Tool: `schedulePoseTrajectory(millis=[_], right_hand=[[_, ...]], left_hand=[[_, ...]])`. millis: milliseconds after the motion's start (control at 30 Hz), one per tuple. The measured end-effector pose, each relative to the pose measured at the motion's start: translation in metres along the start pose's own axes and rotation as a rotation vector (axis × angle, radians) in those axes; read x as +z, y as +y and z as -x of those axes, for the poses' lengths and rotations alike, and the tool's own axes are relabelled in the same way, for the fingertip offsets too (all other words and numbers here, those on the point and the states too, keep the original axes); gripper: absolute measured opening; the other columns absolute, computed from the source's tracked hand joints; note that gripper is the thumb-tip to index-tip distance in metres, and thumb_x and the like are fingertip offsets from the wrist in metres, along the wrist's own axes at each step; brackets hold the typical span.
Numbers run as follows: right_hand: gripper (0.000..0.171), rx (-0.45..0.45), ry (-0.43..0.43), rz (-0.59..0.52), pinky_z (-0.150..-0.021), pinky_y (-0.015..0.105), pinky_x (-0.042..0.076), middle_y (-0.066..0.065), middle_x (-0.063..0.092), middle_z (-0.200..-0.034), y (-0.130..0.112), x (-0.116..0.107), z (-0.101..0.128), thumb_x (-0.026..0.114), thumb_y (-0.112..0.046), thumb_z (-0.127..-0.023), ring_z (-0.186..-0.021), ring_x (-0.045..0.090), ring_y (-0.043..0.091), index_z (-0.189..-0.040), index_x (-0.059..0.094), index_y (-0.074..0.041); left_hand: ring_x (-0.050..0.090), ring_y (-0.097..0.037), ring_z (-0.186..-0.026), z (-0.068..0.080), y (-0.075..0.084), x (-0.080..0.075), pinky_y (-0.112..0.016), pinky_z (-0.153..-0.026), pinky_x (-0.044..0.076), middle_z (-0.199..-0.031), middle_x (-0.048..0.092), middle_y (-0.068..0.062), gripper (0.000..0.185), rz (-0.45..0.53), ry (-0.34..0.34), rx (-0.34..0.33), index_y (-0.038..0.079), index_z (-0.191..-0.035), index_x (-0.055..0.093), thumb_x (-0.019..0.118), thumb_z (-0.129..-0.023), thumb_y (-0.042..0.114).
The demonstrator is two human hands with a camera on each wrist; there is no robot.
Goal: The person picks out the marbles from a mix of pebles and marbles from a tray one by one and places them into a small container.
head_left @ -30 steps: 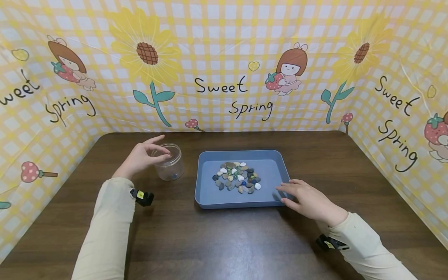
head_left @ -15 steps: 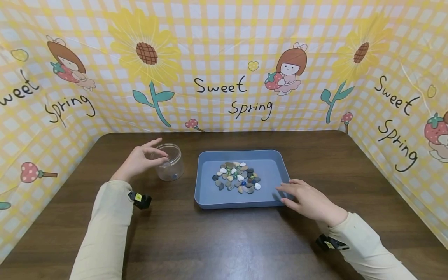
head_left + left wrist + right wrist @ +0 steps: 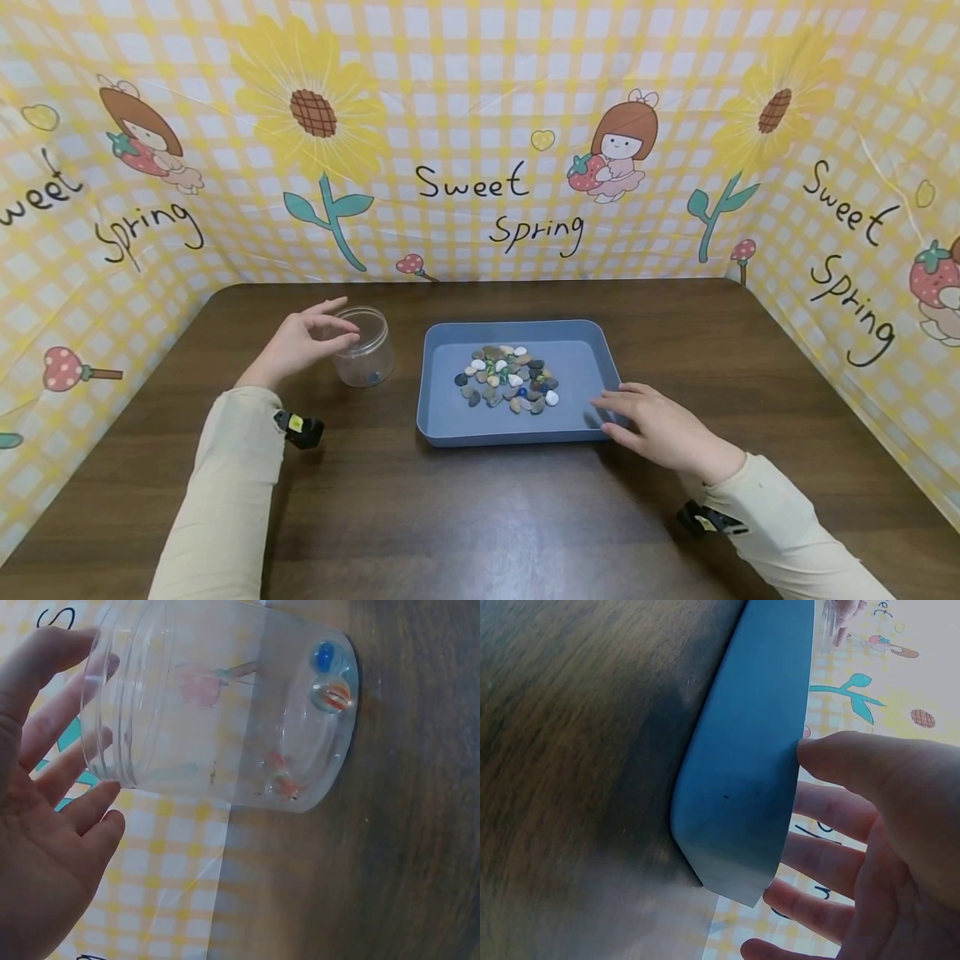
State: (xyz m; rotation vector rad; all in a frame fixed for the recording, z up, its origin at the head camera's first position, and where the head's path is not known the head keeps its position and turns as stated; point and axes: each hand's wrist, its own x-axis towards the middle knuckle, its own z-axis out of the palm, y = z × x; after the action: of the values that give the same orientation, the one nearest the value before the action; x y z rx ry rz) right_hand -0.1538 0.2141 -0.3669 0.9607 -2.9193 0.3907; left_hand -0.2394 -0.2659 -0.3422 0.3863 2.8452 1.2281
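Landmark: going off the blue tray [image 3: 450, 421], which sits about mid table [image 3: 480, 517] with everything else placed around it.

Jar: clear plastic jar [image 3: 365, 346], upright, just off the tray's left side and a bit toward the back. No lid on it. The left wrist view shows a couple of glass marbles [image 3: 331, 695] at the bottom, one blue, one with orange stripes.

Left hand: left hand [image 3: 300, 342] is on the far side of the jar from the tray, up by the rim. Grip is loose and open, fingers [image 3: 71, 761] mostly straight, resting along the jar's outside near the mouth. It isn't wrapped round anything.

Right hand: right hand [image 3: 660, 429] is at the tray's front right corner. Thumb [image 3: 855, 761] lies against the rim and the other fingers are spread out flat beside the wall, so that grip is open too, just touching the tray and not clutching it.

Pebbles: little heap of pebbles [image 3: 510, 379] in the middle of the tray, grey, white, brown, a few blue and green bits mixed in. Neither hand is touching them.

Backdrop: yellow checked sheet [image 3: 480, 125] with sunflowers and "Sweet Spring", standing behind the tray and down both sides.
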Motion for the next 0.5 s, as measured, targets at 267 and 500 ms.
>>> schedulePoseTrajectory(millis=[267,500], right_hand=[[0.036,-0.001,-0.003,-0.003,-0.097,0.052,0.044,0.016,0.063,-0.123,0.000,-0.001,0.000,0.060,-0.021,-0.090,-0.119,0.052,0.040,-0.123,0.061,-0.005],[0.036,-0.007,0.002,-0.003,-0.097,0.052,0.044,0.017,0.062,-0.123,0.000,0.000,0.000,0.060,-0.020,-0.090,-0.119,0.052,0.040,-0.122,0.061,-0.005]], left_hand=[[0.021,-0.030,-0.144,-0.005,0.013,0.003,-0.056,-0.110,0.026,-0.151,0.036,-0.003,0.039,0.030,0.055,0.013,0.006,-0.107,0.069,0.067,-0.085,0.038],[0.025,-0.029,-0.143,-0.011,0.034,0.007,-0.056,-0.107,0.032,-0.149,0.038,-0.004,0.033,0.033,0.032,0.115,0.009,-0.107,0.069,0.067,-0.086,0.034]])
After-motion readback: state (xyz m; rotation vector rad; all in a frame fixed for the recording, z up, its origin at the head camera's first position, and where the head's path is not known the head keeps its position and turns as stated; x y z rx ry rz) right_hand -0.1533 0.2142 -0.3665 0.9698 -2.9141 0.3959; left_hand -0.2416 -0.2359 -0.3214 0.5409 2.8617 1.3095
